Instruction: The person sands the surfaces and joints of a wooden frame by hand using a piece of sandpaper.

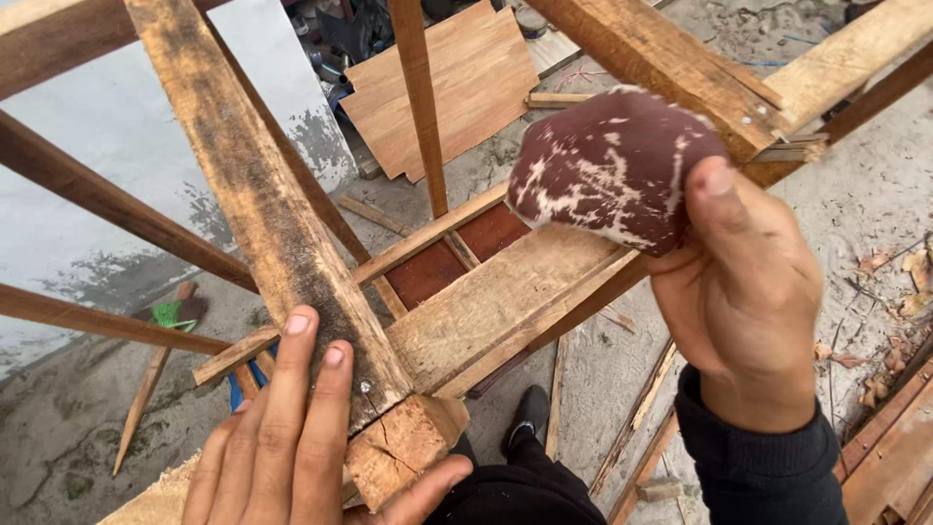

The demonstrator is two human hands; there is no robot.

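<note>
A folded, worn piece of reddish-brown sandpaper is pinched in the right hand, held up clear of the wooden frame. The left hand lies spread flat on a dark-stained rail, thumb hooked round its cracked end block. The rail looks grey and rough, so most of the sanding seems left to do.

Floor: grey concrete, dusty, rough.
Board: flat on floor, top centre.
Offcuts: thin strips, lying lower right.
Stake: lying at left, pointed end down.
Leaves: dry, right edge.
Green thing: by stake, possibly a brush.
</note>
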